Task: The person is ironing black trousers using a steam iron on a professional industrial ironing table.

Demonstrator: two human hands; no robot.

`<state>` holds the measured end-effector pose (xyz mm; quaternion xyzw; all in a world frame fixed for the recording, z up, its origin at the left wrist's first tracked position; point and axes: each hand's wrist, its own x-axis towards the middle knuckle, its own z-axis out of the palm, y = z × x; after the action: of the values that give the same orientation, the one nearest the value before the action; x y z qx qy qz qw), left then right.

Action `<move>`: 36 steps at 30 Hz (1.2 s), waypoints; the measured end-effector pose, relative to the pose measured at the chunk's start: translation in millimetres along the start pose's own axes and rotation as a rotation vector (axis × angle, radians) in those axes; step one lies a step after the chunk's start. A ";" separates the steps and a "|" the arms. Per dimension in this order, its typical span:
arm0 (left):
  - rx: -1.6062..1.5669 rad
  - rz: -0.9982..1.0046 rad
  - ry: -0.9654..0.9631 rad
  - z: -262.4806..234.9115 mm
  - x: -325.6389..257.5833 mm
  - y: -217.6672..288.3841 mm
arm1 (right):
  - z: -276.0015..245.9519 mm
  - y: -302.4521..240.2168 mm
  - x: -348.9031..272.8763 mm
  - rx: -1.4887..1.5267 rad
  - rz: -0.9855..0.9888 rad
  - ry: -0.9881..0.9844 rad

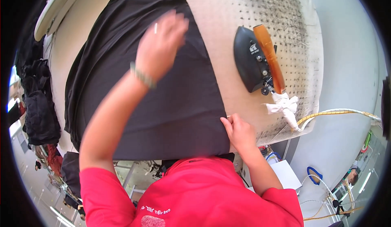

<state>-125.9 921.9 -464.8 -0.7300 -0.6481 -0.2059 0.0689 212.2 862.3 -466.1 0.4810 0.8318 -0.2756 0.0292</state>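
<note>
Not much here in the way of labels tbh. The only real one is a small pale label (253, 48) on top of the black iron (250, 64), up near its orange handle (269, 58), a little light patch on the dark body. There's also small white print (155, 210) on the chest of the red shirt (191, 194) at the bottom edge. No packages, signs or screens that can be made out.

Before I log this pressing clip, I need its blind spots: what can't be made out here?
Head view only:
- Left hand: fingertips motion-blurred; the palm's contact with the black garment is hidden under it.
- Garment's near hem: covered by the red shirt.
- Iron: soleplate faces down, unseen.
- Right hand: its grip on the garment edge is too small to judge.
</note>
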 end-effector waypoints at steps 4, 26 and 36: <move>-0.075 -0.238 -0.425 -7.2 -65.1 53.1 | -58.4 3.3 25.3 0.038 -0.264 0.397; -0.352 -0.117 -0.385 -33.5 -150.8 226.4 | -94.7 -147.9 157.9 -0.138 -0.358 -0.211; -0.299 0.054 -0.673 13.7 -110.4 250.8 | -45.7 -221.8 197.2 -0.378 -0.640 -0.412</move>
<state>113.1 787.9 -478.6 -0.7757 -0.5775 -0.0447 -0.2504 -64.6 953.7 -393.8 0.1196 0.9519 -0.2035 0.1954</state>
